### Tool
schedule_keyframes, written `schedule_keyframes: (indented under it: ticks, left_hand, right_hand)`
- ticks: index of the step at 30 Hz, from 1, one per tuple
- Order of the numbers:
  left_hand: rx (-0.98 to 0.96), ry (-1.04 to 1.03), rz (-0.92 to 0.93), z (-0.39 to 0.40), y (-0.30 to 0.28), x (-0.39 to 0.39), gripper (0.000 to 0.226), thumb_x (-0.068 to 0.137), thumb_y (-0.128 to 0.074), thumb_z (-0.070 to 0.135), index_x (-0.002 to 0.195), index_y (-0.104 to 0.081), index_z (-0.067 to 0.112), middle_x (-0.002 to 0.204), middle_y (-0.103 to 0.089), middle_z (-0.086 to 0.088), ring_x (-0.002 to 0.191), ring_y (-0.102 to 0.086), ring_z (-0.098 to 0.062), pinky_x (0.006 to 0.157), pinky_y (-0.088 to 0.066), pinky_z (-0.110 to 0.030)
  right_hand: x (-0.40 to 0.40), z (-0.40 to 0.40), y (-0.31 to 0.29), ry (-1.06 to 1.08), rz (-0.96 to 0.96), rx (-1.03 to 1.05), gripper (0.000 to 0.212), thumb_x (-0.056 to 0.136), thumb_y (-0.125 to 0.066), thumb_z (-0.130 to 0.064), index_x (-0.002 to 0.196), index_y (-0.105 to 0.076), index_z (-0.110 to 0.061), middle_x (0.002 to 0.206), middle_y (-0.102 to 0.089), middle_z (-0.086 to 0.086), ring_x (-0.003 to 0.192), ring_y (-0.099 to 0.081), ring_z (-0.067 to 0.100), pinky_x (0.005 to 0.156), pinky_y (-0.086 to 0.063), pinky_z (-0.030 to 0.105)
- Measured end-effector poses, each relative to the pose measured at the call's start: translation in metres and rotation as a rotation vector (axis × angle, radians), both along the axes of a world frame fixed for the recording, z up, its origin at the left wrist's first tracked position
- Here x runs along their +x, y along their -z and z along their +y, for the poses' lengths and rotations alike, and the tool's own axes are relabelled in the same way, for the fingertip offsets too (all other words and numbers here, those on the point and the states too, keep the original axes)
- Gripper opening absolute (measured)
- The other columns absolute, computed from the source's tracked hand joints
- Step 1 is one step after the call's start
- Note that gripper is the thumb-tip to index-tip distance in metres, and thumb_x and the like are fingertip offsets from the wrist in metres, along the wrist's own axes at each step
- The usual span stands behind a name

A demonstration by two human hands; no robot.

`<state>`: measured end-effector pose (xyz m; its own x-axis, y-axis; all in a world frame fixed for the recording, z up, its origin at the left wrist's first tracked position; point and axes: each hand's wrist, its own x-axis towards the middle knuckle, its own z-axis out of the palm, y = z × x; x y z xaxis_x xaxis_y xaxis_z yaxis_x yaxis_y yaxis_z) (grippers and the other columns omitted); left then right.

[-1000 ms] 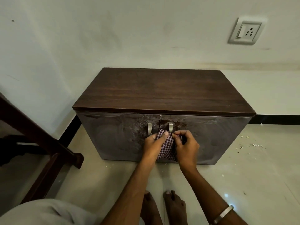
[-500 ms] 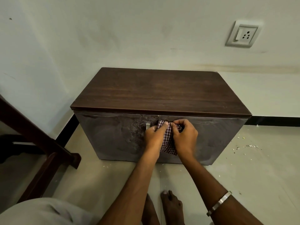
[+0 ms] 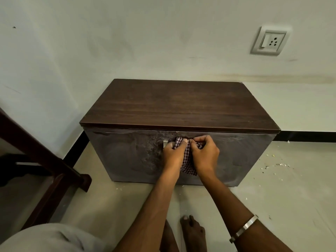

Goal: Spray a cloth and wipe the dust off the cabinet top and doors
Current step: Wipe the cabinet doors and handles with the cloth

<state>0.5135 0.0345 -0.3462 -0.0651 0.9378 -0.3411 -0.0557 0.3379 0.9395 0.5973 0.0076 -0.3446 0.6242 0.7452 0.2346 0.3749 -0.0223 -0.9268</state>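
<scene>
A low dark wooden cabinet [image 3: 180, 106] stands on the floor against the wall, its two doors streaked with dusty smears. A checked purple-and-white cloth [image 3: 187, 160] hangs bunched at the top of the doors where they meet. My left hand [image 3: 173, 155] and my right hand [image 3: 205, 153] both grip the cloth, thumbs pinching its upper edge just under the cabinet top. The left door's metal handle [image 3: 165, 143] shows beside my left hand. The right door's handle is hidden behind the cloth and hands. No spray bottle is in view.
A dark wooden furniture frame [image 3: 45, 171] stands at the left, close to the cabinet. Crumbs [image 3: 272, 165] lie scattered on the tiled floor at the right. My bare feet [image 3: 192, 233] are just in front of the cabinet. A wall socket [image 3: 269, 42] sits above right.
Both hands have moved up the door fronts with the cloth, from below the handles to the top edge of the doors. The right handle is now covered.
</scene>
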Motion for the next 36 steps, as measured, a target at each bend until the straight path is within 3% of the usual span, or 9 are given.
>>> schedule_keyframes:
  ticks: [6, 10, 13, 17, 21, 25, 30, 33, 36]
  left_hand:
    - [-0.063, 0.093, -0.054, -0.009, 0.018, -0.013, 0.017, 0.089, -0.066, 0.035, 0.095, -0.064, 0.020, 0.095, -0.070, -0.005, 0.087, -0.068, -0.020, 0.070, -0.056, -0.029]
    - [-0.122, 0.097, -0.056, -0.012, 0.029, -0.015, 0.014, 0.090, -0.064, 0.029, 0.093, -0.064, 0.016, 0.099, -0.069, -0.010, 0.089, -0.068, -0.024, 0.073, -0.055, -0.031]
    - [-0.172, 0.077, -0.070, -0.013, 0.037, -0.012, 0.013, 0.090, -0.065, 0.027, 0.090, -0.064, 0.014, 0.099, -0.070, -0.013, 0.090, -0.068, -0.028, 0.079, -0.057, -0.037]
    - [-0.168, 0.040, -0.082, -0.005, 0.043, -0.008, 0.019, 0.089, -0.066, 0.027, 0.098, -0.067, 0.010, 0.097, -0.072, -0.013, 0.085, -0.070, -0.026, 0.067, -0.057, -0.029]
    - [-0.199, 0.002, -0.083, -0.001, 0.052, -0.005, 0.019, 0.088, -0.068, 0.028, 0.092, -0.069, 0.010, 0.094, -0.073, -0.013, 0.088, -0.070, -0.029, 0.079, -0.059, -0.041]
    - [-0.190, -0.011, -0.073, -0.002, 0.057, -0.005, 0.020, 0.086, -0.070, 0.027, 0.090, -0.069, 0.008, 0.095, -0.073, -0.014, 0.090, -0.070, -0.030, 0.084, -0.057, -0.045]
    - [-0.139, 0.027, -0.003, -0.008, 0.053, -0.019, 0.020, 0.086, -0.070, 0.030, 0.093, -0.069, 0.012, 0.095, -0.073, -0.009, 0.088, -0.069, -0.023, 0.075, -0.058, -0.034]
    - [-0.090, 0.072, 0.018, -0.016, 0.043, -0.033, 0.022, 0.086, -0.069, 0.031, 0.096, -0.071, 0.011, 0.096, -0.074, -0.008, 0.087, -0.070, -0.021, 0.076, -0.059, -0.033]
    - [-0.063, 0.090, -0.007, -0.023, 0.030, -0.041, 0.023, 0.087, -0.068, 0.029, 0.098, -0.071, 0.009, 0.097, -0.074, -0.011, 0.089, -0.070, -0.024, 0.079, -0.059, -0.036]
  right_hand:
    - [-0.006, -0.016, 0.031, -0.044, -0.054, 0.033, 0.013, 0.087, -0.066, -0.015, 0.085, -0.057, -0.025, 0.088, -0.061, -0.005, 0.082, -0.056, 0.003, 0.068, -0.042, 0.012]
    - [-0.007, -0.020, 0.052, -0.086, -0.078, 0.012, 0.016, 0.086, -0.064, -0.011, 0.083, -0.056, -0.025, 0.088, -0.057, -0.006, 0.082, -0.053, 0.000, 0.071, -0.043, 0.011]
    - [-0.005, -0.018, 0.062, -0.064, -0.014, -0.046, 0.017, 0.086, -0.064, -0.009, 0.082, -0.057, -0.024, 0.087, -0.060, -0.004, 0.081, -0.056, 0.003, 0.072, -0.047, 0.019]
    - [-0.002, -0.009, 0.066, -0.069, -0.035, -0.050, 0.022, 0.085, -0.064, -0.006, 0.080, -0.056, -0.026, 0.085, -0.061, -0.005, 0.080, -0.056, 0.004, 0.068, -0.043, 0.015]
    - [-0.004, -0.007, 0.070, -0.035, -0.073, -0.072, 0.021, 0.084, -0.063, -0.006, 0.080, -0.056, -0.025, 0.084, -0.059, -0.008, 0.079, -0.055, 0.002, 0.066, -0.040, 0.013]
    - [-0.006, -0.004, 0.070, -0.007, 0.006, -0.107, 0.017, 0.085, -0.064, -0.005, 0.083, -0.057, -0.021, 0.085, -0.062, -0.004, 0.078, -0.057, 0.003, 0.062, -0.041, 0.011]
    - [-0.016, -0.018, 0.068, -0.046, 0.071, -0.110, 0.011, 0.088, -0.064, -0.017, 0.095, -0.056, -0.020, 0.092, -0.063, -0.004, 0.084, -0.059, 0.006, 0.074, -0.052, 0.024]
    - [-0.022, -0.025, 0.062, -0.081, 0.080, -0.127, 0.025, 0.086, -0.068, -0.026, 0.107, -0.057, -0.017, 0.098, -0.062, -0.005, 0.090, -0.059, 0.007, 0.080, -0.052, 0.025]
    - [-0.026, -0.029, 0.050, -0.052, 0.085, -0.121, 0.019, 0.083, -0.072, -0.025, 0.098, -0.062, -0.019, 0.092, -0.065, -0.007, 0.086, -0.061, 0.006, 0.077, -0.054, 0.026]
